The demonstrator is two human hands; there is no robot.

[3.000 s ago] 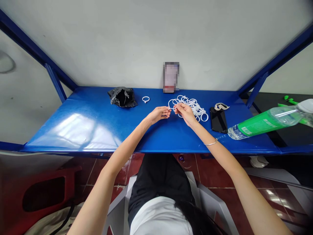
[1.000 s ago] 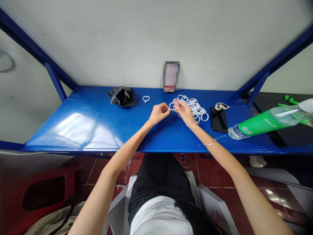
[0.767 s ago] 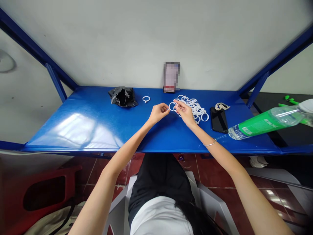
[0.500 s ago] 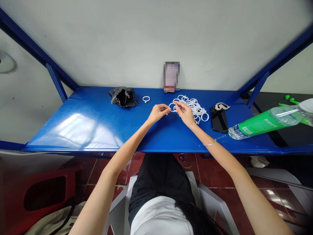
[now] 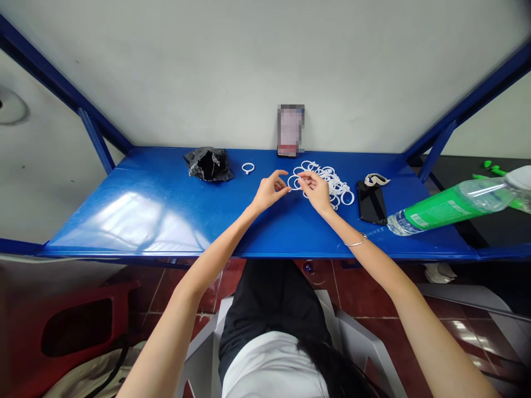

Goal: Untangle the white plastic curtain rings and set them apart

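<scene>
Between finger and thumb of my right hand (image 5: 315,192) is a white curtain ring (image 5: 289,179), its left side sticking out toward my other hand. My left hand (image 5: 269,191) is just left of that ring, finger and thumb parted. Its thumb tip is close to the ring's lower edge; whether they touch I cannot tell. Behind and to the right of my right hand lies a loose pile of similar white rings (image 5: 347,198), partly hidden by the hand. One separate ring (image 5: 248,167) with a small eyelet lies on the blue table farther left.
The blue table (image 5: 224,221) stands against a pale wall. A crumpled black bag (image 5: 209,164) gapes at the back left. One phone (image 5: 290,130) leans on the wall. At right are a dark phone (image 5: 372,204), a beige strap-like item (image 5: 376,179) and a green-labelled bottle (image 5: 452,207).
My left finger and thumb have parted from the ring they were pinching. My right hand keeps hold of it, almost in the same place.
</scene>
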